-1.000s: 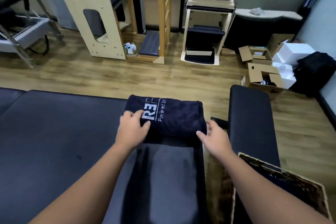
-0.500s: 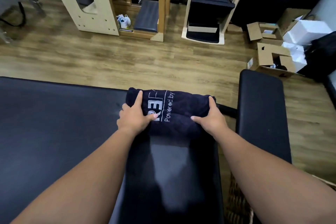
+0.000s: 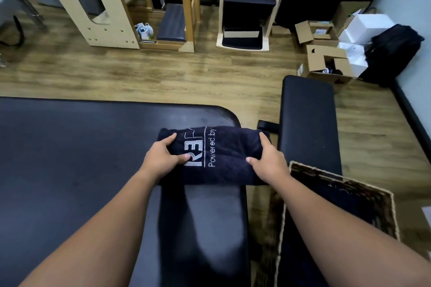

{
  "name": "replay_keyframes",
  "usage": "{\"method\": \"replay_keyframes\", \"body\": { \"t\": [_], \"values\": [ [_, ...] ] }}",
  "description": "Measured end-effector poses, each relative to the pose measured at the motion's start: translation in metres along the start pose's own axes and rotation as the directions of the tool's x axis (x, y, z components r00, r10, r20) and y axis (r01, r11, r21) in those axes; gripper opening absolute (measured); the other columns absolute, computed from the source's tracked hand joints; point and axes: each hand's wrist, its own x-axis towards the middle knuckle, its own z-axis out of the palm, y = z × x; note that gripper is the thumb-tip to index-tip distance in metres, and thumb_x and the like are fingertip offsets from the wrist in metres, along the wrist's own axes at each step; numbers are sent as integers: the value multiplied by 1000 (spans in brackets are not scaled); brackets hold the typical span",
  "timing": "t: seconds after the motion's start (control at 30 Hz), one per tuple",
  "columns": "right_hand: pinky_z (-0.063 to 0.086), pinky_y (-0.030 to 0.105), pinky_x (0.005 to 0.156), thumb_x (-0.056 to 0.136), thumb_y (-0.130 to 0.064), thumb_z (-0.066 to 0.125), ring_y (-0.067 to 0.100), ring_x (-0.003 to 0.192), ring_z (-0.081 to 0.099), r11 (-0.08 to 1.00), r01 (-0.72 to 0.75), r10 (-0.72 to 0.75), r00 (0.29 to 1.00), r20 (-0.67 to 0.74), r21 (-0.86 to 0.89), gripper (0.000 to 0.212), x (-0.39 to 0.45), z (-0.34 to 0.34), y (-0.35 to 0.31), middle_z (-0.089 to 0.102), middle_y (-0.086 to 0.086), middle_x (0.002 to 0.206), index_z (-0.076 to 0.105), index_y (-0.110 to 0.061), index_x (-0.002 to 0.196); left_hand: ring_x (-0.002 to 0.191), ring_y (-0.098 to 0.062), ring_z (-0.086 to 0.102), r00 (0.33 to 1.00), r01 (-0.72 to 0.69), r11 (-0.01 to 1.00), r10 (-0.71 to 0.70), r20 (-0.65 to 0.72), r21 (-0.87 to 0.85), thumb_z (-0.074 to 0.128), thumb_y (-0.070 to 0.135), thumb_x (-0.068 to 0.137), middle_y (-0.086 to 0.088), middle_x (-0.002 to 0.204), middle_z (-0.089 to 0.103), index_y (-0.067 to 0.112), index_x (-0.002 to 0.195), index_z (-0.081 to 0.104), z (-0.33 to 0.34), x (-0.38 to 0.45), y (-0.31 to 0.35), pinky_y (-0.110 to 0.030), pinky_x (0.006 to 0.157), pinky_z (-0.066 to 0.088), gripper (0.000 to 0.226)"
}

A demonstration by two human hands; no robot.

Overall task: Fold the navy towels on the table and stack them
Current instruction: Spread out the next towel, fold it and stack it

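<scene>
Table (image 3: 70, 158): dark padded top. A folded navy towel (image 3: 224, 161) lay at its far right corner, one short end at the right edge. The towel looked thick, soft and light; judged it would sag if lifted by one end, so take both short ends together. A wicker basket (image 3: 338, 184) stood just right of the table. Your left hand (image 3: 161, 161) gripped the towel's left end, fingers curled over, thumb on top. Your right hand (image 3: 268, 162) gripped the right end likewise.

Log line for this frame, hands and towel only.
left hand: grips towel end | right hand: grips other end | navy towel: folded, on table
</scene>
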Motion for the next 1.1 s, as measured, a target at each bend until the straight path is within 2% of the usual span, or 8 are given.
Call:
{"method": "replay_keyframes", "body": {
  "t": [0.2,0.33,0.47,0.67,0.83,0.97,1.03,1.1],
  "values": [
    [41,37,106,92,-30,73,30,137,47,994,-76,79,996,-38,76,85,-71,-52,118,50,4,151,22,-36,160,124,-14,60,997,-64,993,69,47,-98,92,25,62,6,133,65,37,140,57,92,-85,22,-41,110,47,86],
    [41,36,106,88,-30,77,32,135,49,981,-170,179,980,-85,98,86,-117,-89,216,53,5,148,26,-35,158,124,-13,59,981,-169,985,170,94,-16,92,29,63,8,130,67,40,140,58,173,-146,45,-38,110,46,85],
    [42,37,106,84,-26,81,32,133,52,958,-243,257,963,-84,149,88,-160,-104,302,55,6,146,30,-32,155,117,-8,60,959,-213,975,197,205,60,90,23,71,9,127,67,36,144,55,244,-200,57,-21,101,42,82],
    [49,44,101,84,-27,78,31,123,59,934,-310,314,949,5,175,92,-208,-77,386,58,2,140,17,-42,152,116,-15,65,953,-179,950,102,287,255,86,33,74,9,122,71,37,147,50,307,-256,20,-31,102,49,82],
    [51,38,78,96,-29,66,27,87,61,957,-290,290,956,37,5,94,-231,-54,388,62,8,109,-4,-37,158,120,-25,59,959,-186,885,69,276,426,75,40,83,-3,131,63,44,154,33,332,-280,-8,-35,100,50,83],
    [50,39,86,99,-32,57,30,97,59,946,-278,302,944,136,-167,90,-222,-48,388,50,20,126,-9,-22,160,127,-33,52,937,-217,821,23,348,528,65,45,93,-17,145,45,39,159,17,338,-275,-23,-39,107,45,81],
    [45,42,97,99,-24,51,35,116,50,885,-248,321,938,131,-394,79,-226,-46,376,34,24,141,3,-12,160,129,-38,46,926,-286,686,19,376,669,56,50,98,-25,149,33,34,161,12,341,-280,-18,-43,107,43,79],
    [36,47,101,94,-19,49,38,126,34,769,-143,219,975,46,-623,63,-231,-43,363,24,21,148,28,-11,153,128,-41,39,928,-372,476,196,316,797,61,49,93,-28,152,25,31,157,26,344,-288,-10,-47,100,42,75]
  ]
}}
